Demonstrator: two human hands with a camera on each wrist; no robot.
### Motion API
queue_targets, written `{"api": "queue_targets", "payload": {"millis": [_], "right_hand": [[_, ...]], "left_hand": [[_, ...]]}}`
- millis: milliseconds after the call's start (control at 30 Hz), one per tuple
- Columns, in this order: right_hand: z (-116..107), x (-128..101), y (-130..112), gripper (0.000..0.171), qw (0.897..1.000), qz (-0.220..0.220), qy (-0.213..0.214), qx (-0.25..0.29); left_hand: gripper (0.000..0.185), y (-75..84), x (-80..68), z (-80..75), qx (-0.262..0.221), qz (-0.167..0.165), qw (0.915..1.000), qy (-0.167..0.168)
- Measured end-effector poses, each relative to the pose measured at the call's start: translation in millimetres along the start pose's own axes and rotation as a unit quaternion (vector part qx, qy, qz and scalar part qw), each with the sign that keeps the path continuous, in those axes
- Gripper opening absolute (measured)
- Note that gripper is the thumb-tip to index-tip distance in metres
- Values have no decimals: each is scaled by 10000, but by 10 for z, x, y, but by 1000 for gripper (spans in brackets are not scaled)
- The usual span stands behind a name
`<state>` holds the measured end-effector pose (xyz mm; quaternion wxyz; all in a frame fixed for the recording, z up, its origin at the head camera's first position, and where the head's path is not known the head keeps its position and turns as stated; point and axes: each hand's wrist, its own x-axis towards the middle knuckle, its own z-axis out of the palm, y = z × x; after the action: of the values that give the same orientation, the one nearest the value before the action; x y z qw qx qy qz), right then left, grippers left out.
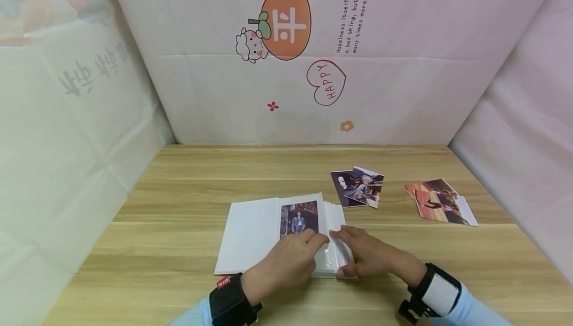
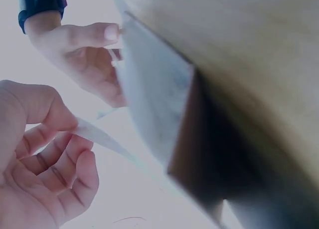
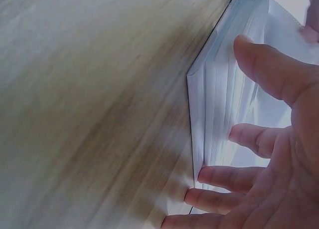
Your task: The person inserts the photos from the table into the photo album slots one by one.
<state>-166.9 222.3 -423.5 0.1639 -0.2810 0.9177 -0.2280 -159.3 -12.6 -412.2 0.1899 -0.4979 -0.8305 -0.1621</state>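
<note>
- One open photo album (image 1: 250, 236) lies on the table (image 1: 179, 176).
- One photo (image 1: 299, 219) sits in its page.
- Two loose piles of photos: one near (image 1: 358, 186), one farther right (image 1: 440, 201).
- Two hands: left (image 1: 286, 261), right (image 1: 367, 254).

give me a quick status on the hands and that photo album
Left hand pinching a clear sleeve page. Right hand fingers on photo album page edges. Album open on table, one photo sleeved. Loose photos lie apart.

Wooden table (image 1: 188, 176), seemingly paper-covered pink cartoon walls (image 1: 403, 97).
</note>
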Motion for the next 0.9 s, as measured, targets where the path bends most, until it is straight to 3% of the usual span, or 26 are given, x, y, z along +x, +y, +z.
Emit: {"api": "queue_targets", "payload": {"millis": [167, 433, 667, 900], "right_hand": [[-3, 0, 6, 82, 10000, 23, -28, 34], [-5, -4, 4, 82, 9999, 92, -56, 77], [4, -13, 14, 83, 9999, 92, -27, 81], [13, -13, 24, 84, 9998, 120, 8, 131]], "left_hand": [[36, 6, 33, -42, -20, 23, 9993, 371], [37, 11, 18, -60, -132, -111, 9991, 384], [41, 10, -41, -175, -229, -601, 9968, 463], [35, -57, -151, -331, -668, -1057, 9870, 1014]]}}
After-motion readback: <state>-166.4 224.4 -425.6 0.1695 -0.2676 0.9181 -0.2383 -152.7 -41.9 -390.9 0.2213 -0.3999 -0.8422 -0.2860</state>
